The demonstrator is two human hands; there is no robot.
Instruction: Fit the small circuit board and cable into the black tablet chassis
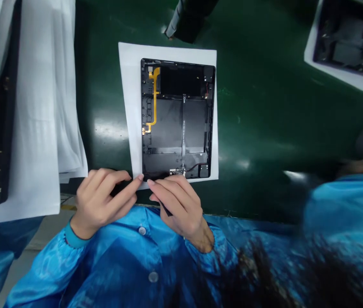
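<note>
An open tablet housing point(168, 128) lies on a white sheet point(130, 98). Inside it show a yellow flex cable point(155, 100), a grey ribbon cable point(183, 128) and a small circuit board point(177, 172) at the near edge. My left hand point(104, 199) rests at the near left corner, its index finger stretched to touch the rim and the other fingers loosely bent apart. My right hand point(180, 203) is closed at the near edge beside it, fingertips by the rim. A dark sliver of something thin point(166, 208) shows among its fingers; its kind is hidden.
White sheets point(40, 107) are piled at the left, with another dark housing point(0, 128) on them. A second opened housing point(350, 40) lies at the far right on the green table point(258, 119). A dark stand point(189, 19) rises at the back. A person's blue sleeve point(345, 209) is at right.
</note>
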